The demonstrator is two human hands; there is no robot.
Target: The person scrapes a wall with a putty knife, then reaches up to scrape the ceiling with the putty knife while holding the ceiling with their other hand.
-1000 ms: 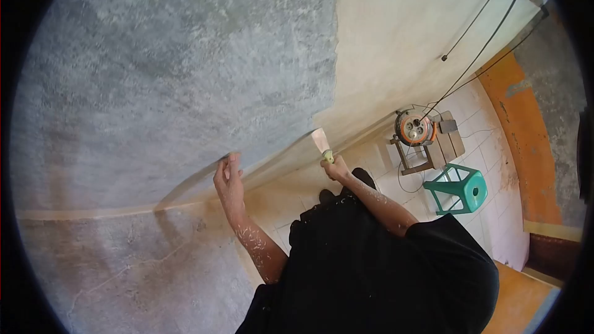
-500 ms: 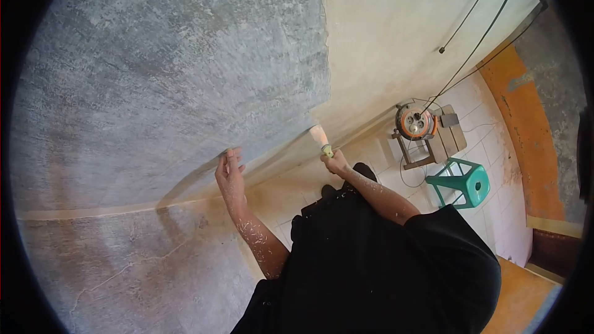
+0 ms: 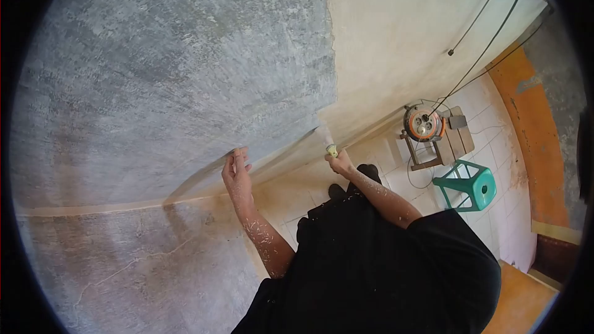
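Observation:
My right hand (image 3: pixel 341 164) is wrapped round the yellowish handle of a scraper (image 3: pixel 325 138). The blade meets the wall at the lower edge of a rough grey stretch (image 3: pixel 204 55), where smoother cream paint (image 3: pixel 390 31) begins. To the left, my left hand (image 3: pixel 237 173) is raised close to the grey wall, its fingers loosely bent and apart with nothing in them. Pale flakes dot both forearms.
On the right, an orange-and-black cable reel (image 3: pixel 423 122) rests on a small wooden bench (image 3: pixel 455 139), with black cables (image 3: pixel 489 46) running up from it. A green plastic stool (image 3: pixel 473 187) stands beside it on the tiled floor (image 3: pixel 489 154).
The whole view has shifted slightly, so the wall edge, reel and stool appear a little farther right. The scraper blade stays at the wall, and both hands keep nearly the same pose.

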